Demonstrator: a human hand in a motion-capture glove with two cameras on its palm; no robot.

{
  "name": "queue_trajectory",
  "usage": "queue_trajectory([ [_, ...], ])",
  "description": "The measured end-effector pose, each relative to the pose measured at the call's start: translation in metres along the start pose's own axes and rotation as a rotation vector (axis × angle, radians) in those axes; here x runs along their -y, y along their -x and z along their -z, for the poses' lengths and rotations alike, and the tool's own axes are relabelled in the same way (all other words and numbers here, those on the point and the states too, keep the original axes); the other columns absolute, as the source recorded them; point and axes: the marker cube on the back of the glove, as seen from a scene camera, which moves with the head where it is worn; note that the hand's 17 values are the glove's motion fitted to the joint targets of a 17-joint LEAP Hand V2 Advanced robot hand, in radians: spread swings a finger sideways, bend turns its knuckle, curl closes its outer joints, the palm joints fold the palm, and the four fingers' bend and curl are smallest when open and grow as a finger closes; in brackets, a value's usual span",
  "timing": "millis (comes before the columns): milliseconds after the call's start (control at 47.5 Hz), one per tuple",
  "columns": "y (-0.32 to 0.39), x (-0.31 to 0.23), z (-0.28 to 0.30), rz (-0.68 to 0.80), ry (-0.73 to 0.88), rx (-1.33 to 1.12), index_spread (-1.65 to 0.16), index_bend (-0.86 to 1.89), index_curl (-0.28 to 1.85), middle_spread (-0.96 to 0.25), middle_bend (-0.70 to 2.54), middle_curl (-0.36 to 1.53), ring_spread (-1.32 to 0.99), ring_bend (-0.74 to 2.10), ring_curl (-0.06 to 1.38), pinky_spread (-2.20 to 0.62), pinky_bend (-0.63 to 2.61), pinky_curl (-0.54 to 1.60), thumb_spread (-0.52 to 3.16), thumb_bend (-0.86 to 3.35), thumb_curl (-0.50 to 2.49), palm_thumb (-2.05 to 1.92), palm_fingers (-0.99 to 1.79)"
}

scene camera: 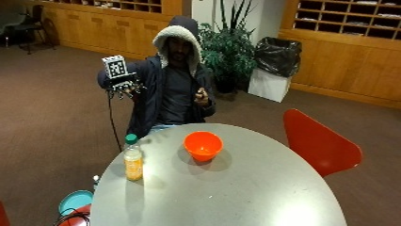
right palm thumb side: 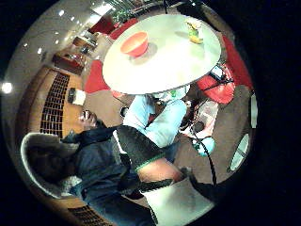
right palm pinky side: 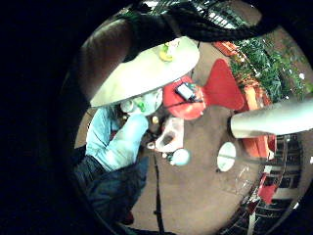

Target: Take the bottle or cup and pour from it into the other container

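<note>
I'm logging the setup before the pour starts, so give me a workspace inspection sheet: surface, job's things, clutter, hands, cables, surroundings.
Surface: round pale table, with only the two job items visible on it.
Job's things: bottle of orange liquid, green cap on, upright near the table edge; orange bowl upright, apart from the bottle, nearer the person.
Clutter: nothing seen on the table.
Hands: gloved right hand raised beside the person's shoulder, off the table, fingers spread, holding nothing; bare hand at the chest.
Cables: a black cable hangs from the raised hand.
Surroundings: red chair, potted plant, lined bin, wooden cubbies, teal round object on the floor.
</note>
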Motion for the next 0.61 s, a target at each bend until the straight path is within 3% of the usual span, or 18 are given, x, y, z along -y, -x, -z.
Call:
queue_trajectory([
  [147, -0.013, 0.043, -0.004, -0.013, -0.028, -0.013, -0.47, 0.15, 0.27, -0.05, 0.22, 0.3, 0.16, 0.19, 0.21, 0.37, 0.35, 0.3, 0.94, -0.03, 0.3, 0.24, 0.41],
  [337, -0.056, 0.143, -0.033, -0.093, -0.263, 0.033, -0.45, 0.06, 0.23, -0.02, 0.23, 0.32, 0.16, 0.2, 0.23, 0.37, 0.44, 0.34, 0.92, -0.03, 0.31, 0.26, 0.32],
  [421, -0.076, 0.168, -0.054, -0.054, -0.276, 0.113, -0.43, 0.06, 0.2, 0.01, 0.24, 0.32, 0.17, 0.19, 0.23, 0.37, 0.5, 0.36, 0.9, -0.03, 0.32, 0.27, 0.25],
  [526, -0.088, 0.189, -0.078, -0.247, -0.157, 0.233, -0.41, 0.07, 0.18, 0.03, 0.25, 0.33, 0.18, 0.19, 0.23, 0.37, 0.55, 0.37, 0.89, -0.03, 0.33, 0.29, 0.2],
  [610, -0.098, 0.215, -0.102, -0.315, -0.178, 0.36, -0.4, 0.08, 0.17, 0.05, 0.26, 0.33, 0.19, 0.19, 0.24, 0.37, 0.6, 0.38, 0.87, -0.03, 0.33, 0.31, 0.17],
])
